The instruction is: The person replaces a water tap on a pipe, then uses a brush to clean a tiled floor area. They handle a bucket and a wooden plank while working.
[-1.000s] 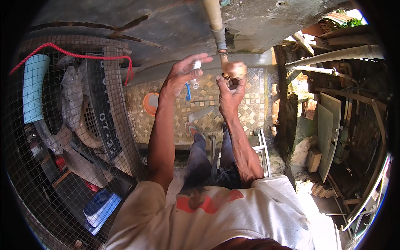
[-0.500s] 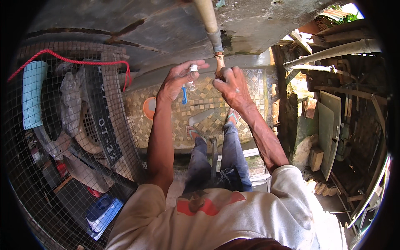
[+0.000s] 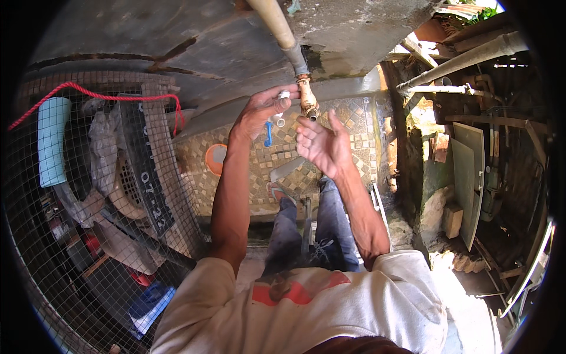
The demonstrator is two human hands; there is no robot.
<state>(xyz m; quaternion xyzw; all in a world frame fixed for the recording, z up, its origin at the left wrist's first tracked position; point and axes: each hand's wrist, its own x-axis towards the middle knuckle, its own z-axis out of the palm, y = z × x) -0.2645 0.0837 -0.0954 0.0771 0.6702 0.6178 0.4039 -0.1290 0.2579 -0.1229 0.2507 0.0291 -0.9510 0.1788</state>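
A grey pipe [image 3: 277,26] comes down from the wall and ends in a worn brass-coloured fitting [image 3: 307,97] with a dark opening at its lower end. Just below and right of that opening, my right hand [image 3: 326,144] is turned palm up, its thumb apart and fingers loosely bent, with nothing in it. On the left, my left hand [image 3: 259,115] grips a white plastic tap [image 3: 280,123] whose blue lever [image 3: 269,134] hangs down. The fingertips of this hand reach close beside the fitting; whether they touch it I cannot tell.
An orange-rimmed round basin [image 3: 209,159] sits on the patterned tile floor [image 3: 247,189]. Wire mesh [image 3: 88,259] encloses stored items on my left, with a red rope [image 3: 127,88] over it. More pipes [image 3: 471,62] and leaning boards [image 3: 467,177] stand on the right.
My right hand has come off the pipe fitting, moved down and opened, baring the fitting's end. My left hand still holds the tap and is now slightly nearer the fitting.
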